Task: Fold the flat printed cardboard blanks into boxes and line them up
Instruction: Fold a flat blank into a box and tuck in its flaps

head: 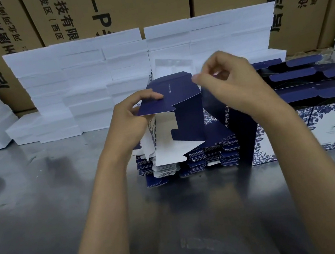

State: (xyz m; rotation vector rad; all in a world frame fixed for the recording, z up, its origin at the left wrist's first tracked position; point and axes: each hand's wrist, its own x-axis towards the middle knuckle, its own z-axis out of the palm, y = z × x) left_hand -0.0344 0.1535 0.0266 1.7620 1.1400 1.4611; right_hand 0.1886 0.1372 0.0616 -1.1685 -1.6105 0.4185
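I hold a navy cardboard blank point(183, 111) upright above the table, partly opened, its white inside and loose flaps hanging below. My left hand point(131, 119) grips its left edge, thumb pressed on the upper navy flap. My right hand point(229, 83) pinches the blank's upper right corner with fingertips curled. Under it lies a stack of flat blanks point(188, 160), navy with white edges. At the right stand folded boxes point(330, 125) with a blue leaf print, side by side, their navy lids point(305, 73) open.
A shiny metal table point(65, 205) carries everything. White foam blocks point(83, 82) are stacked behind the blanks and at the far left. Large brown shipping cartons point(115, 7) with black printed characters form a wall at the back.
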